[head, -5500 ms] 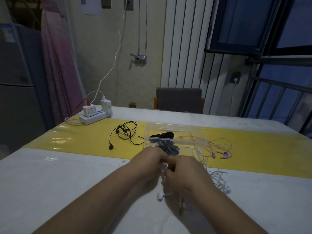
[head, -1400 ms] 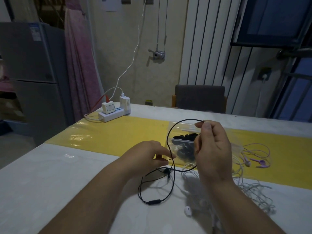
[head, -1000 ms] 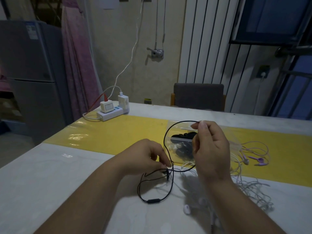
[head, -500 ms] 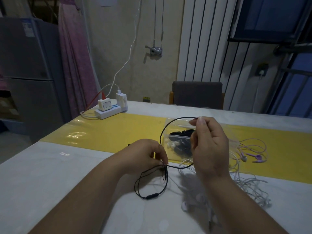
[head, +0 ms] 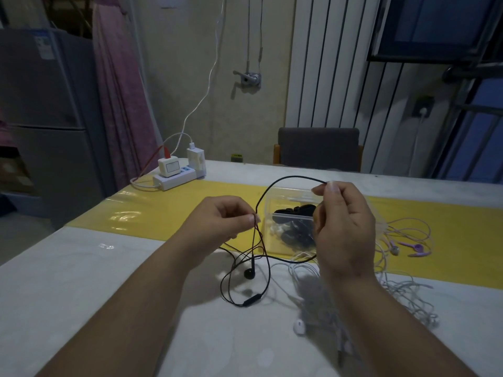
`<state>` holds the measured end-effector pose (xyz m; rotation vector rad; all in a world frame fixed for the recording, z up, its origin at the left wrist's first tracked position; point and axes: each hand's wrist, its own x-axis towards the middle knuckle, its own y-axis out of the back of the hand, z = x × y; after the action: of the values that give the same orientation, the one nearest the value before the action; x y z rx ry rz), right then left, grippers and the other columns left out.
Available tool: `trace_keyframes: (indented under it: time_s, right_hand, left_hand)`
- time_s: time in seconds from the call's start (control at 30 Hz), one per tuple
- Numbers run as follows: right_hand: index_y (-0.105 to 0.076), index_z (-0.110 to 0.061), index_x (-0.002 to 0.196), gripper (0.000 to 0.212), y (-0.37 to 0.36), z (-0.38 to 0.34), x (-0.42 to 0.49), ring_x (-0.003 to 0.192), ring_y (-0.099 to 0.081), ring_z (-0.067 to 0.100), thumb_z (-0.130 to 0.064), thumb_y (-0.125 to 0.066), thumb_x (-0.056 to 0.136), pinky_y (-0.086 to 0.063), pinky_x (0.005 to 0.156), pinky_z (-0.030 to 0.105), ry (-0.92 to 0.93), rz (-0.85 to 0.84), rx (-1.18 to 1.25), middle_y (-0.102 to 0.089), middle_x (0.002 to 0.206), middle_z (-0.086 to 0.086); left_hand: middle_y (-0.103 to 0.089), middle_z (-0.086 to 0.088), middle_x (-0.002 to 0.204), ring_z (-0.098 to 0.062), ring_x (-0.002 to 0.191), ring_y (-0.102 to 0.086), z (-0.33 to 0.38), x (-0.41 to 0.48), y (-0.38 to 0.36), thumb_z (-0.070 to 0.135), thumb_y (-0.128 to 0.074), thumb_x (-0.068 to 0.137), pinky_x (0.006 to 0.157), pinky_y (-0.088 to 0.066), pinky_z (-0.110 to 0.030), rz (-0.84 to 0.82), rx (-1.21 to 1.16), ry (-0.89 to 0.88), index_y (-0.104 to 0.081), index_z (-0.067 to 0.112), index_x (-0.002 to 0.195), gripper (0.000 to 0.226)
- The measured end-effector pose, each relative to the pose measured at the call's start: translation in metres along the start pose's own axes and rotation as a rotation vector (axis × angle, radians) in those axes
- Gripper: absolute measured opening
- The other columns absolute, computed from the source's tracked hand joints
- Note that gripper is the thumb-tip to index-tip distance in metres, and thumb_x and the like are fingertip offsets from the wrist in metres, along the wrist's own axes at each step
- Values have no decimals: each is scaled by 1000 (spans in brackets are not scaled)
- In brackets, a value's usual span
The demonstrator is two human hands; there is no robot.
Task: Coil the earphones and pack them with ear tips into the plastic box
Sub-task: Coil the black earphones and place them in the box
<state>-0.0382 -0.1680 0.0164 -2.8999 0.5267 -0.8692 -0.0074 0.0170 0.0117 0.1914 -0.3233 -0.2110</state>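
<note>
My left hand (head: pixel 215 227): fingers curled in, thumb and first finger pinching the black earphones (head: pixel 251 301) wire above the table (head: pixel 81 281).
Black earphones: the wire stands up in a big loop from my left pinch to my right pinch. One bud and the little remote lie on the table.
Plastic box (head: pixel 288 194): clear, behind the loop, on the yellow strip (head: pixel 163 208). Black ear tips (head: pixel 296 229) are inside, maybe in a small bag.
My right hand (head: pixel 345 232): held up, thumb and first finger pinching the loop's top.
White earphones (head: pixel 299 327): messy pile under my right arm.
Purple earphones (head: pixel 415 247): far right, on the yellow strip.
</note>
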Motion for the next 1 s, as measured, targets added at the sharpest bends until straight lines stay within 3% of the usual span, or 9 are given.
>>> trace_keyframes:
  time_s: [0.13,0.43,0.63,0.77,0.87,1.0]
  right_hand:
    - [-60,-16,83,28,-1,-1,-1,47,-34,8,-22,-42,104,-29,42,20,-14,-7,-3,-39,52,-8]
    - [-61,-13,85,27,-2,-3,-4,45,-35,4,-22,-42,103,-30,42,15,-16,-37,-61,-40,49,-8]
    - [-61,-16,84,26,-2,0,-4,47,-38,3,-23,-44,103,-32,44,16,-18,-44,-86,-43,51,-9]
    - [-61,-19,83,27,-3,2,-4,48,-40,4,-25,-44,103,-32,48,21,-10,-64,-116,-47,51,-13]
    - [-62,-19,84,27,-3,3,-5,50,-43,3,-26,-44,102,-32,52,24,-13,-83,-145,-49,51,-16]
    - [-62,-22,81,28,-5,7,-4,53,-46,2,-30,-45,101,-34,56,26,-46,-96,-213,-52,53,-19]
  left_hand:
    - [-52,-16,69,-16,53,-35,1,0,-2,2,-69,82,45,-29,-19,34,-64,6,-72,18,65,24]
    - [-46,-14,62,-14,49,-33,3,1,-11,5,-71,81,45,-29,-19,144,-94,-11,-66,13,57,25]
    - [-51,-4,55,-8,47,-37,1,0,-14,14,-76,75,47,-32,-15,133,-73,-62,-67,9,61,18]
    - [-60,-21,64,-18,62,-53,2,-4,-15,17,-77,66,60,-45,-29,101,-22,-141,-71,16,62,7]
    - [-68,-10,66,-20,66,-62,4,-5,-16,12,-80,61,66,-53,-34,77,-38,-152,-71,21,61,12]
    - [-65,-2,61,-12,61,-59,9,-5,-15,5,-78,62,59,-49,-21,53,-115,-187,-70,20,58,17]
